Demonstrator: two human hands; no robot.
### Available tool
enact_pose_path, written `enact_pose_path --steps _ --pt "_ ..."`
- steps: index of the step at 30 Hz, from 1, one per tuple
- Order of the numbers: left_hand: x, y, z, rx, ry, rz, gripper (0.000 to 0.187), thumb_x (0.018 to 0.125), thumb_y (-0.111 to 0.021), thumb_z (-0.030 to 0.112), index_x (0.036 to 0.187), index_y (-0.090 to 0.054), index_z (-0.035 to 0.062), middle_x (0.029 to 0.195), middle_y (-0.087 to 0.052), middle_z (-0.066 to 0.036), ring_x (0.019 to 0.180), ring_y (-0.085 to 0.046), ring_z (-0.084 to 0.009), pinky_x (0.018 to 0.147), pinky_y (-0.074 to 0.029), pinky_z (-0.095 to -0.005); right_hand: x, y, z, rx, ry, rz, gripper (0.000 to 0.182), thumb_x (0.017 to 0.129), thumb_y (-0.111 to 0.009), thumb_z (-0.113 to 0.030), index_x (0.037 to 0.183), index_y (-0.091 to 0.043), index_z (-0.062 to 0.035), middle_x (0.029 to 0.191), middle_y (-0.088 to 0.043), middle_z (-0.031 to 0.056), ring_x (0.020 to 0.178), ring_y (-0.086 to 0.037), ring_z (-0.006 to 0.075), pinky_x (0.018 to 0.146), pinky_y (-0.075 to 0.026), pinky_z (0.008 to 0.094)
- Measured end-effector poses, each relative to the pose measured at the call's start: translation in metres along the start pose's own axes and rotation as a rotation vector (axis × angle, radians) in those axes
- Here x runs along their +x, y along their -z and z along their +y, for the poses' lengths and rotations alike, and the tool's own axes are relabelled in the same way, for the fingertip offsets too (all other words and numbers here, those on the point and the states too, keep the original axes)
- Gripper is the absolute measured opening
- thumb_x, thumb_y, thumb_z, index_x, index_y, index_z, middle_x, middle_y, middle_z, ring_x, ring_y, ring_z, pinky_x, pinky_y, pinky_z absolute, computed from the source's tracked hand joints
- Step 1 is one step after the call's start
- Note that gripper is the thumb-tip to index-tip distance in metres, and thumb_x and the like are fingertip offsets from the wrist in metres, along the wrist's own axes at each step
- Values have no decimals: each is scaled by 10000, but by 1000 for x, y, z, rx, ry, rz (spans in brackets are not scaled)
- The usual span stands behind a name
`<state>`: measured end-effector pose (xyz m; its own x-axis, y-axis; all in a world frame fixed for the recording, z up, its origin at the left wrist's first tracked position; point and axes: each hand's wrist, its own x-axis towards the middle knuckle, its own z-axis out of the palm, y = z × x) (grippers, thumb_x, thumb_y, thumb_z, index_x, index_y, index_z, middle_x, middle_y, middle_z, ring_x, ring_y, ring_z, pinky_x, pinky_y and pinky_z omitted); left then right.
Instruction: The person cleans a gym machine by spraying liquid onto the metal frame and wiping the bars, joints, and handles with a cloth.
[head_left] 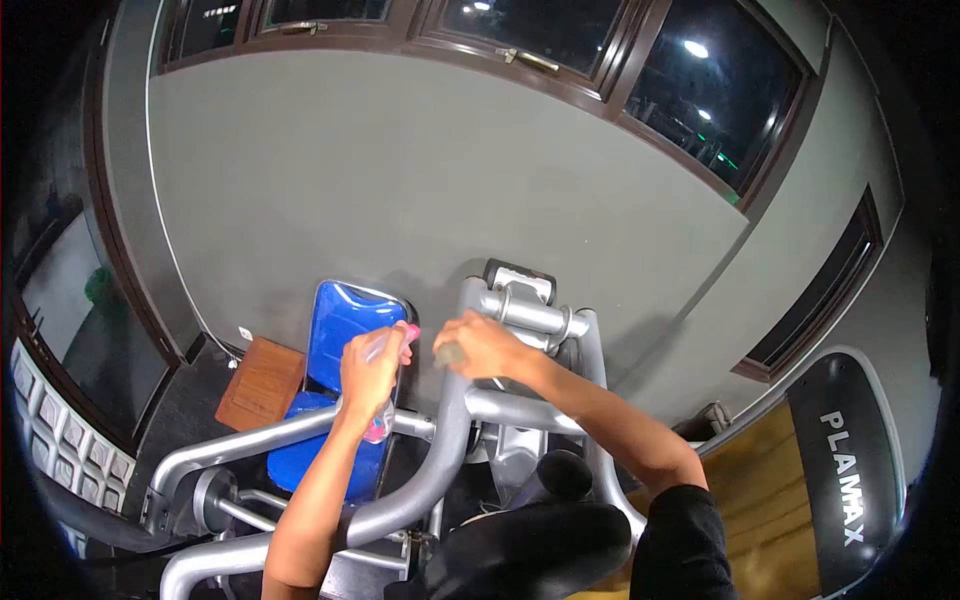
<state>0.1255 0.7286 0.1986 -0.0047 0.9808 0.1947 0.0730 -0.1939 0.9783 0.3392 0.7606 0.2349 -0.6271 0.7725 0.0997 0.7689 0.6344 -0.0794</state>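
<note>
Where the grey wall [400,170] closes off the background, the silver machine frame [525,408] occupies the lower centre, flanked by a black panel [845,400] at far right and a blue chair [345,318] at left. The left hand [372,368] is closed around a clear bottle [378,428], in front of the chair as viewed. The right hand [485,345] is curled around a small pale item [450,354], near the bottle but apart from it; blur prevents identification.

Handling: the bottle is probably light, smooth and slippery if wet; grip its body below the pink top [413,332]. The pale item's stiffness cannot be determined.

Markings: white lettering on the panel reads "PLAMAX"; no bottle label is legible.
</note>
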Motion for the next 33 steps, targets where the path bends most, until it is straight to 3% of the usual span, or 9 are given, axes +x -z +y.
enact_pose_path --steps 5,11,20,23,25,26,28,31,33 --pt "3 3 -9 21 79 59 469 936 -590 446 757 -733 36 662 -697 -72 595 -666 -176 585 -491 -337 22 3 3 -24 77 -246 266 719 -760 -231 977 -759 -167 995 -726 106 1037 -660 340 902 -544 441" --pt "0 -5 -17 264 -17 85 451 928 -580 472 757 -747 90 689 -702 -115 687 -690 -326 668 -513 -412 78 -5 54 -343 57 -189 276 674 -723 -222 939 -784 -172 931 -739 133 947 -698 348 846 -568 446" --pt "-1 4 -10 307 -14 177 473 918 -599 470 731 -712 51 690 -664 -210 689 -655 -427 659 -498 -487 46 -9 -41 -310 2 -609 358 640 -724 -298 955 -795 -145 828 -739 183 813 -722 374 804 -581 470" --pt "-2 5 -6 278 -14 179 474 915 -604 466 720 -702 45 679 -655 -212 682 -649 -430 649 -493 -488 29 -6 -50 -104 144 -604 341 693 -734 -318 983 -782 -144 893 -745 152 889 -716 335 819 -574 444" --pt "-4 3 -7 268 -6 170 474 914 -607 464 715 -698 44 675 -652 -212 678 -646 -431 645 -492 -489 25 -13 -16 -130 160 -383 298 740 -728 -307 987 -759 -144 949 -725 96 951 -679 304 836 -559 433" --pt "-4 1 -9 298 -12 158 467 922 -598 442 713 -705 38 657 -667 -156 645 -661 -336 636 -493 -427 21 -20 20 -24 342 -61 265 762 -714 -268 1001 -728 -153 953 -682 53 965 -641 302 836 -546 453" --pt "-6 -1 -9 331 -19 147 462 929 -589 421 711 -713 33 640 -682 -100 612 -675 -241 627 -494 -366 23 7 24 -70 198 -89 249 769 -711 -248 999 -718 -153 953 -670 53 962 -635 307 848 -540 454" --pt "-10 -4 -8 339 -17 126 455 930 -586 417 712 -714 38 636 -678 -108 607 -670 -261 626 -495 -376 12 6 22 -107 90 -56 262 776 -692 -235 1028 -701 -163 992 -652 61 972 -628 311 844 -546 441" --pt "-10 -5 -7 302 -41 112 467 906 -612 467 741 -728 46 684 -661 -213 676 -655 -428 632 -500 -486 -8 -4 4 -64 110 -58 310 773 -686 -222 1079 -679 -176 1083 -624 57 1023 -607 306 858 -550 420"
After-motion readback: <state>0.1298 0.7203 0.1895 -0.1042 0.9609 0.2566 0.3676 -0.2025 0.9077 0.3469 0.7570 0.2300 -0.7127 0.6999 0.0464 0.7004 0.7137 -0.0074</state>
